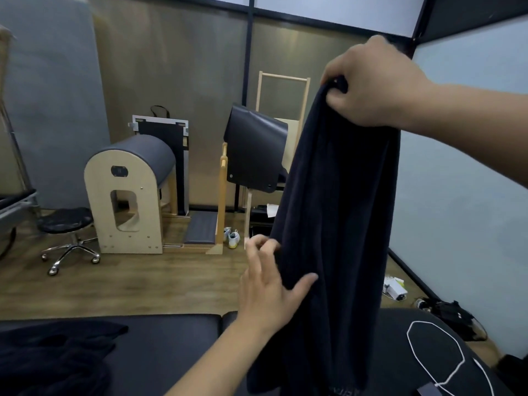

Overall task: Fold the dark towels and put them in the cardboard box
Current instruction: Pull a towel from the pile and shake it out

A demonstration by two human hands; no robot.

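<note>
A dark towel (337, 212) hangs in long folds in front of me, its lower end reaching down to the black padded table (171, 347). My right hand (374, 84) is raised high and grips the towel's bunched top edge. Lower down, my left hand (271, 284) is at the towel's left edge with spread fingers; the thumb lies on the cloth and the fingertips curl toward the edge. More dark towels (54, 358) lie heaped on the table at the lower left. No cardboard box is in view.
A white cable (445, 358) loops on the table's right end. Beyond the table are a wooden barrel-shaped bench (128, 192), a black stool (67, 224) on castors, a padded wooden frame (254, 147), shoes (233, 238), and bags (454, 315) by the right wall.
</note>
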